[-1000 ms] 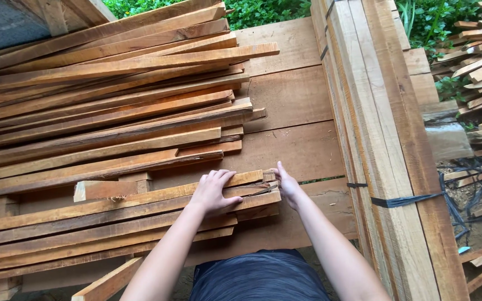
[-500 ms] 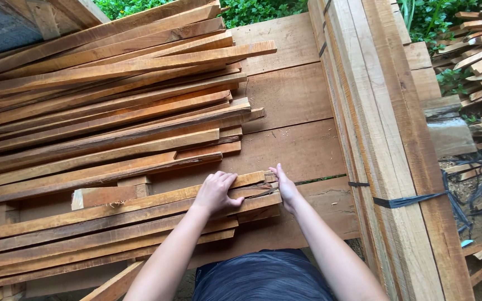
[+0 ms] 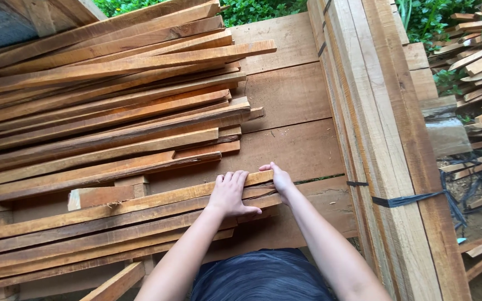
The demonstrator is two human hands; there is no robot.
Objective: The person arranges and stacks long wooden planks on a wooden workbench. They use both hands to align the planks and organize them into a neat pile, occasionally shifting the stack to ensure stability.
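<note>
Now, slat: top wooden slat (image 3: 140, 202) of the near stack, long axis running left from its right end.
Left hand (image 3: 229, 194): flat on that end, fingers over the far edge.
Right hand (image 3: 279, 179): cupping the end face, nearer.

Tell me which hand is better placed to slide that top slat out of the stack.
Probably the left hand: it lies flat over the top slat, fingers curled on its far edge. The right hand only touches the slat's end.
</note>
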